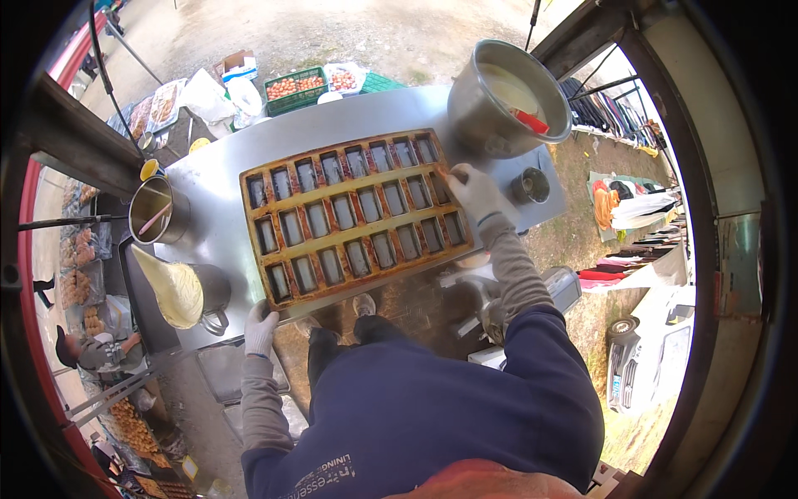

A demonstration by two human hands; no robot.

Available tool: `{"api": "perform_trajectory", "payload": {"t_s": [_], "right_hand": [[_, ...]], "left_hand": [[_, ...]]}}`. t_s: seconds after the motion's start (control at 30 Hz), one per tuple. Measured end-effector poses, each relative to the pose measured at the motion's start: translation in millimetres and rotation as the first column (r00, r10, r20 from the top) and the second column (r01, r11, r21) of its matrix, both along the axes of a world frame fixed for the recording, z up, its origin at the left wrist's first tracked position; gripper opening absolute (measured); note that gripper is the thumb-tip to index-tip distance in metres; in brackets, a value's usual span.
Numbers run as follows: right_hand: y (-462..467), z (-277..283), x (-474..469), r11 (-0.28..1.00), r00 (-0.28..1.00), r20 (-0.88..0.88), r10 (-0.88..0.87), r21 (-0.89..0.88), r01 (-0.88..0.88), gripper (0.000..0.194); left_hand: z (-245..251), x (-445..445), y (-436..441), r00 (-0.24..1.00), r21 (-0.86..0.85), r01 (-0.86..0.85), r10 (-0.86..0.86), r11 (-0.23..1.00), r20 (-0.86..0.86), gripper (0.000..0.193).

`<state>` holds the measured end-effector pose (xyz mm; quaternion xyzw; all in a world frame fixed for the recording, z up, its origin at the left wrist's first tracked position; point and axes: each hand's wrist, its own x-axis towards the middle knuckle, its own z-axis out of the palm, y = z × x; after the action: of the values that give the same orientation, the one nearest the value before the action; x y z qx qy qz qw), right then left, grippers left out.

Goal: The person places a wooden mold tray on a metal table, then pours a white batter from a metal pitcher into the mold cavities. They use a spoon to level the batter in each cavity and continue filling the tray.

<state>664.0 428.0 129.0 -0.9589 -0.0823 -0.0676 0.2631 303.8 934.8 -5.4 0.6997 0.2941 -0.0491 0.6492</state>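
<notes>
A metal baking mould tray [330, 184] with three rows of rectangular cups lies at a slant on a steel table. White-gloved, my left hand [260, 330] is at its lower left corner, by the table edge; whether its fingers grip the tray is unclear. My right hand [469, 188], also gloved, has its fingers on the tray's right rim, holding something small and orange-red or a rag there. The cups look greasy and show no batter. Left of the tray stands a metal jug [215, 290] with pale batter on its lip.
A large steel pot [464, 115] of pale batter with a red tool stands at the back right, near a small metal cup [531, 186]. A steel pot [181, 206] with a pink-handled tool is left. Egg crates [294, 103] lie beyond the table; a person [100, 352] is at left.
</notes>
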Motion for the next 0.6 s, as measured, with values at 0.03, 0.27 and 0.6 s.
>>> {"api": "perform_trajectory", "payload": {"t_s": [0.03,0.27,0.6], "right_hand": [[18,-2,-7,0.990,0.998,-0.041,0.046,-0.130,-0.051,0.029],[163,-12,-60,0.927,0.945,0.035,0.324,-0.209,-0.310,0.025],[358,-24,-133,0.870,0.869,0.072,0.490,-0.100,-0.482,0.021]], "left_hand": [[2,1,0,1.000,0.005,0.011,-0.011,1.000,0.002,0.058],[-7,-1,2,0.999,0.000,0.025,-0.025,1.000,0.033,0.058],[-25,-3,5,0.994,-0.057,0.024,-0.018,0.998,0.107,0.052]]}}
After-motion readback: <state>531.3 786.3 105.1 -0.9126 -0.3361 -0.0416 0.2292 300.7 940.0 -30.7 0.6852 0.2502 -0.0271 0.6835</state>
